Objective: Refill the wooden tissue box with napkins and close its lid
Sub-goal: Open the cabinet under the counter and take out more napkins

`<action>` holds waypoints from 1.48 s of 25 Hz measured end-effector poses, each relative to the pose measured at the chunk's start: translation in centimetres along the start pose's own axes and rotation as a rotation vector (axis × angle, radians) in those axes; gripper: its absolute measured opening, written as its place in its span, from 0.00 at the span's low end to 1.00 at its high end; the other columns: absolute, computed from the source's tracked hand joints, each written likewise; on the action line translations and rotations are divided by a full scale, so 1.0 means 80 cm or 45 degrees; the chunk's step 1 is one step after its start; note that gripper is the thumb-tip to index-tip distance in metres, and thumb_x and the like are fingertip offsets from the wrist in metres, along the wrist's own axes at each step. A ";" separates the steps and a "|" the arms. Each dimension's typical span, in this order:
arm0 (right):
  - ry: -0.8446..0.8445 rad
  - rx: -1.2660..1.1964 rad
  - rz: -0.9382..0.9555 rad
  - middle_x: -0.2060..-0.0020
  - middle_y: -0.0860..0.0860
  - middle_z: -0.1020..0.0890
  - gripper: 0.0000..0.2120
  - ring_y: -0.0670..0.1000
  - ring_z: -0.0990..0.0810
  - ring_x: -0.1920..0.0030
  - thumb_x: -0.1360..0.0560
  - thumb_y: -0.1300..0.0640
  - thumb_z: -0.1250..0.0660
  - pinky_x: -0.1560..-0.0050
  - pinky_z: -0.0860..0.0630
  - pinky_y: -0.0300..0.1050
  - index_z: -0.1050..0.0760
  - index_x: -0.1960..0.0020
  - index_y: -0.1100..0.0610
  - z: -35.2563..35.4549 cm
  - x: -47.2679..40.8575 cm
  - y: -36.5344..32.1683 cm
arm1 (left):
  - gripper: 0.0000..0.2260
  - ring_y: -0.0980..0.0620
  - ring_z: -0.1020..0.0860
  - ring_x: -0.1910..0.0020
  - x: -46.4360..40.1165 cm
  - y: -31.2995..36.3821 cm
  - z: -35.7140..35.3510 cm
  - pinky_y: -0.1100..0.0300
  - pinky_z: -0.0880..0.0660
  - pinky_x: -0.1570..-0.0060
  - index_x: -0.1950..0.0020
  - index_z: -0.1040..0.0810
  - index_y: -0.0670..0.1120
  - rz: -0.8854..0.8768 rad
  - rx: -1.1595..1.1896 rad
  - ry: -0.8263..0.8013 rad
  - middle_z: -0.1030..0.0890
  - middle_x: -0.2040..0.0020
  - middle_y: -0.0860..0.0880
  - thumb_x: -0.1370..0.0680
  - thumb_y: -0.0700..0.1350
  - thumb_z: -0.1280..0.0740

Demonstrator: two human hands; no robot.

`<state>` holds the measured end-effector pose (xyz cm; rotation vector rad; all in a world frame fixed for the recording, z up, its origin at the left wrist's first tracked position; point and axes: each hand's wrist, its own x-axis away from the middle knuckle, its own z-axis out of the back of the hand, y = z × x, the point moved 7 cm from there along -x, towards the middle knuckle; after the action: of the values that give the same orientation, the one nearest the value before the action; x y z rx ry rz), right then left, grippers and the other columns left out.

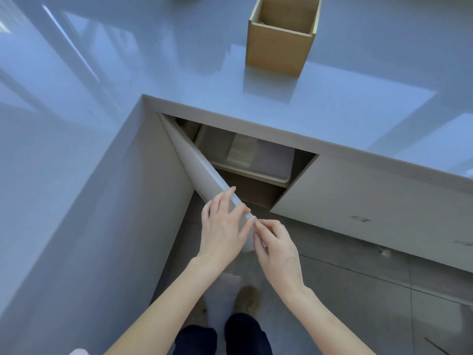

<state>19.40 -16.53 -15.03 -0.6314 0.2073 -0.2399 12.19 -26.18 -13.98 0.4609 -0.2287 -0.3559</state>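
Observation:
The wooden tissue box stands open-topped, without a lid, on the glossy blue-grey countertop at the back. Below the counter a white cabinet door stands swung open. My left hand grips the door's outer edge near its free corner, and my right hand pinches the same edge just below it. Inside the cabinet, a stack of pale napkins lies in a light plastic bin on a shelf.
The L-shaped counter wraps around me on the left and ahead. A shut cabinet door is to the right of the opening. My feet stand on the grey tiled floor.

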 end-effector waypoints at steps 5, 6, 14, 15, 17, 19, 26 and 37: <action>-0.045 -0.041 -0.005 0.61 0.48 0.18 0.12 0.39 0.26 0.64 0.31 0.60 0.27 0.62 0.30 0.26 0.19 0.47 0.55 -0.021 0.024 -0.031 | 0.13 0.55 0.48 0.25 0.032 -0.031 0.012 0.56 0.49 0.28 0.42 0.27 0.50 0.013 -0.030 -0.110 0.40 0.25 0.52 0.21 0.51 0.45; -0.074 -0.057 0.006 0.61 0.47 0.19 0.13 0.39 0.27 0.64 0.31 0.60 0.27 0.63 0.29 0.26 0.19 0.47 0.55 -0.027 0.030 -0.039 | 0.12 0.55 0.48 0.25 0.038 -0.040 0.016 0.55 0.49 0.27 0.41 0.27 0.50 0.018 0.007 -0.125 0.41 0.25 0.53 0.21 0.51 0.44; -0.191 -0.242 -0.099 0.52 0.44 0.23 0.21 0.39 0.25 0.56 0.28 0.50 0.36 0.55 0.27 0.26 0.27 0.36 0.53 -0.092 0.086 -0.119 | 0.34 0.51 0.41 0.26 0.084 -0.131 0.041 0.54 0.39 0.30 0.24 0.54 0.51 0.369 0.589 -0.341 0.46 0.23 0.51 0.24 0.45 0.37; -0.205 -0.273 -0.121 0.51 0.44 0.24 0.22 0.40 0.24 0.54 0.28 0.48 0.37 0.54 0.26 0.27 0.28 0.35 0.53 -0.101 0.091 -0.129 | 0.33 0.51 0.37 0.28 0.086 -0.138 0.045 0.53 0.36 0.31 0.24 0.53 0.52 0.364 0.623 -0.350 0.42 0.24 0.52 0.24 0.44 0.37; -0.234 -0.318 -0.141 0.50 0.45 0.25 0.25 0.41 0.23 0.52 0.28 0.47 0.38 0.52 0.23 0.31 0.30 0.33 0.52 -0.118 0.099 -0.147 | 0.32 0.52 0.32 0.31 0.093 -0.155 0.055 0.54 0.31 0.34 0.25 0.51 0.53 0.373 0.674 -0.359 0.36 0.27 0.53 0.23 0.43 0.38; -0.263 -0.356 -0.142 0.48 0.45 0.26 0.26 0.43 0.23 0.51 0.28 0.47 0.38 0.52 0.22 0.34 0.33 0.31 0.52 -0.132 0.103 -0.164 | 0.30 0.53 0.30 0.33 0.099 -0.173 0.066 0.55 0.30 0.36 0.25 0.48 0.54 0.374 0.702 -0.354 0.33 0.28 0.53 0.23 0.42 0.39; -0.290 -0.353 -0.191 0.45 0.45 0.27 0.27 0.42 0.24 0.48 0.27 0.52 0.34 0.50 0.22 0.37 0.35 0.30 0.51 -0.151 0.106 -0.194 | 0.26 0.52 0.27 0.35 0.104 -0.203 0.084 0.58 0.29 0.37 0.27 0.41 0.53 0.339 0.701 -0.326 0.30 0.30 0.53 0.23 0.41 0.38; -0.181 -0.155 -0.084 0.39 0.51 0.22 0.24 0.49 0.23 0.39 0.26 0.48 0.44 0.37 0.27 0.46 0.30 0.34 0.57 -0.107 0.060 -0.156 | 0.29 0.47 0.51 0.24 0.087 -0.157 0.093 0.56 0.51 0.27 0.25 0.51 0.43 0.028 0.066 -0.116 0.51 0.23 0.43 0.22 0.44 0.42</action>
<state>19.77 -32.38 -14.81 -0.7743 0.0643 -0.2462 12.84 -42.27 -12.46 0.4933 -0.3321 -0.3509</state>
